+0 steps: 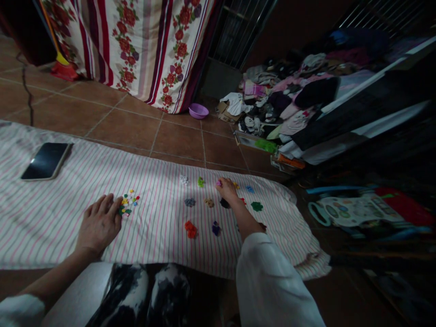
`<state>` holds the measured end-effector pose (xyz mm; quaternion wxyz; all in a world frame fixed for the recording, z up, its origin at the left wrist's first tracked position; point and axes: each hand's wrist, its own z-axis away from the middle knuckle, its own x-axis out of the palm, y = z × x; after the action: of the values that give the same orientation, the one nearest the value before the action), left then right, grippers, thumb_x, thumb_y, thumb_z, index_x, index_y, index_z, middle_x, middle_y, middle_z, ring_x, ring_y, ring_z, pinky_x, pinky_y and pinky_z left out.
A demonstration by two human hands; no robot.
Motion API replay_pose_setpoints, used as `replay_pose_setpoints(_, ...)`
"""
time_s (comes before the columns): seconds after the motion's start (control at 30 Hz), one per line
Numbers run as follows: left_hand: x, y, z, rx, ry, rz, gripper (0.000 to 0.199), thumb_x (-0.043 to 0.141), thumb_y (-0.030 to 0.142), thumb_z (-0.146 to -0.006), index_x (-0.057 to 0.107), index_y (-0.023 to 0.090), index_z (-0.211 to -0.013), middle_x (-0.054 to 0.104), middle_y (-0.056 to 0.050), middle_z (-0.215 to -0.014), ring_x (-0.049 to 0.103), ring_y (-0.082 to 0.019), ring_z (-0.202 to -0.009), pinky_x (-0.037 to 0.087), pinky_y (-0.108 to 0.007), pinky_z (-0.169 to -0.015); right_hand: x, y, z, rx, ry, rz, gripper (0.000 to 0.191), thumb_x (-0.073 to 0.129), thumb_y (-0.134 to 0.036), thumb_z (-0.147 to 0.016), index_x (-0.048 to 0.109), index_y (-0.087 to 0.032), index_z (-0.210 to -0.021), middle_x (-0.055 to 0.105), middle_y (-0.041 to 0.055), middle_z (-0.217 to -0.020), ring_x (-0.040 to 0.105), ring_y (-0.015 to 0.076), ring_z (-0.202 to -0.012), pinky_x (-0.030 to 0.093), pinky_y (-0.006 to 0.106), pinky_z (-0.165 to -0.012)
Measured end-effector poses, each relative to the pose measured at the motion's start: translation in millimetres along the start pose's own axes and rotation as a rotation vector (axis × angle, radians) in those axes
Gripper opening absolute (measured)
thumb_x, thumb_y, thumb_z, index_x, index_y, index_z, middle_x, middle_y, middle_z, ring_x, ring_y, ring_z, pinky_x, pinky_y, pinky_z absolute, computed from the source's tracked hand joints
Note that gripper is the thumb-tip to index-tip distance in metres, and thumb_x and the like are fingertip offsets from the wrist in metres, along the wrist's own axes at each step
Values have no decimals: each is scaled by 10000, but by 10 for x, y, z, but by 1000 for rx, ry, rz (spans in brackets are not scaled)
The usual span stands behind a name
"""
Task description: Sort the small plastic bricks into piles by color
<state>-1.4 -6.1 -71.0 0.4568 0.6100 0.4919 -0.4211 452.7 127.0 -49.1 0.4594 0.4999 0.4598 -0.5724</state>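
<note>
My left hand lies flat with fingers outstretched on the striped cloth. Its fingertips touch the edge of a mixed pile of small coloured pieces. My right hand reaches over the sorted piles, fingers pinched together at a little pink pile; whatever is between the fingertips is too small to make out. Around it lie single-colour piles: white, lime green, grey, tan, black, blue, dark green, orange and purple. My right forearm partly hides others.
A phone rests on the cloth at far left. Beyond the cloth's back edge are a tiled floor, a purple basin, a floral curtain and a red broom. Heaped clothes are at back right.
</note>
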Motion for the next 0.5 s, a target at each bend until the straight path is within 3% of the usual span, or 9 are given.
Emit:
replay_pose_setpoints(0.17, 19, -7, 4, 1, 13, -9, 528, 334, 318, -946, 603, 131, -1361, 574, -219, -1438, 491, -369, -1371, 427, -552, -1065, 8, -39, -7, -53, 52, -69, 261, 573, -210, -934, 705, -170, -1155, 684, 113, -1114, 618, 211, -1042, 451, 297, -930)
replay_pose_setpoints(0.5, 6, 1, 10, 2, 28, -19, 500, 339, 312, -948, 592, 163, -1352, 599, -183, -1421, 501, -352, -1367, 431, -550, -1067, 25, -34, -61, -3, 45, -82, 272, 581, -198, -919, 723, -204, -1151, 711, 101, -1091, 636, 212, -1041, 466, 289, -901)
